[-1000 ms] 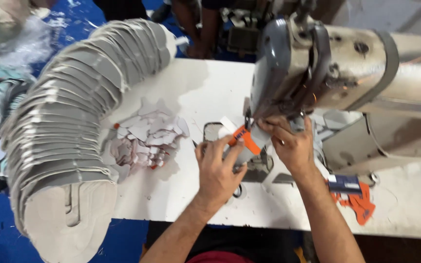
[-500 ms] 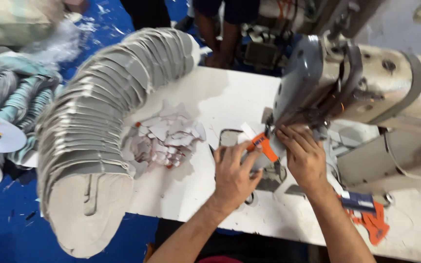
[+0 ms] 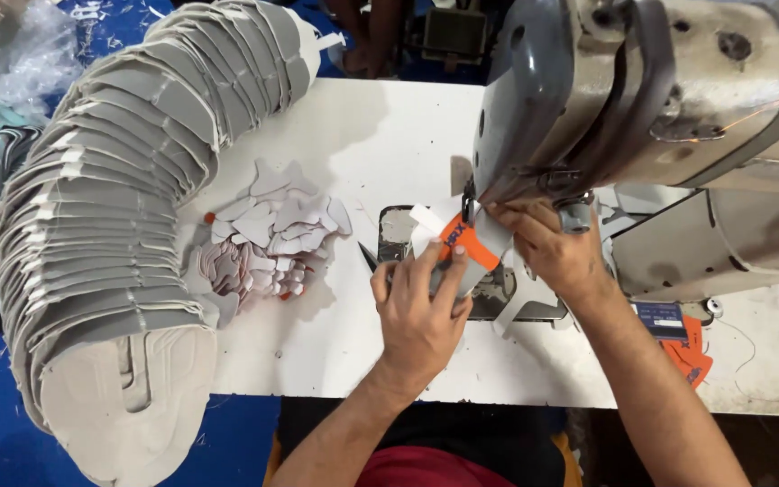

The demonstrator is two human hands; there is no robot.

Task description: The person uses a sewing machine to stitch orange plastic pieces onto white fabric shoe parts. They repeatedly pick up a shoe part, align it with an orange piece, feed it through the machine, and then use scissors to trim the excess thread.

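Note:
A grey fabric piece with an orange tag (image 3: 464,245) lies under the needle of a grey sewing machine (image 3: 642,99). My left hand (image 3: 418,311) presses on the near side of this piece, fingers spread over it. On the far right side my right hand (image 3: 552,248) pinches the piece, right below the machine head. The needle itself is hidden behind the machine head and my fingers.
A long curved stack of grey shoe-upper pieces (image 3: 110,234) lies along the left of the white table (image 3: 362,135). A small pile of light cut pieces (image 3: 268,234) sits beside it. Orange tags (image 3: 687,352) lie at the right. Another person's hands (image 3: 362,54) show at the far edge.
The view has moved closer and shifted left. Both hands stay on the grey piece at the needle, and the left hand has slid slightly nearer to the machine head.

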